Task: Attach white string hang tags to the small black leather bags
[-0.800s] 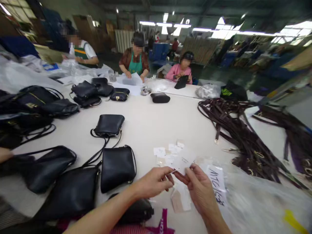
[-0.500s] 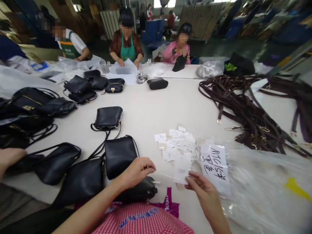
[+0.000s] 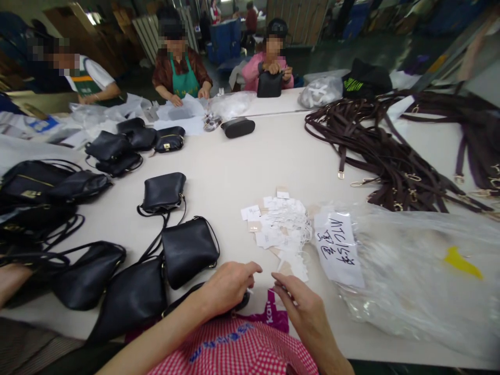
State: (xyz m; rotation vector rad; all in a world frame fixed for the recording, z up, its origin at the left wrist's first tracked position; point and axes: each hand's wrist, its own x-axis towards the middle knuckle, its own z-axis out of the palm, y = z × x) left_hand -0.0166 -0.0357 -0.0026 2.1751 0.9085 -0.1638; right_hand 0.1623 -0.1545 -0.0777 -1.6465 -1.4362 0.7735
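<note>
My left hand (image 3: 230,285) is over a small black bag (image 3: 235,307) at the table's near edge, mostly hidden by that hand. Its fingers are curled, and a small white bit shows under them; whether they grip it is unclear. Close by on the right, my right hand (image 3: 302,304) has thumb and forefinger brought together in a pinch; what is between them is too small to make out. Just beyond it lies a heap of white and beige hang tags (image 3: 283,226) with white strings. Black shoulder bags (image 3: 190,252) lie left of my hands.
Dark brown straps (image 3: 375,140) with gold clasps are heaped at right, behind a clear plastic bag (image 3: 417,276) with a handwritten paper (image 3: 339,250). More black bags (image 3: 113,148) lie at left. Co-workers sit across the table; a person's hand (image 3: 13,281) reaches in at left.
My right hand has moved left from the tags toward my left hand; the white tag it held no longer shows clearly. My left hand has lowered onto the small black bag. The view has shifted.
</note>
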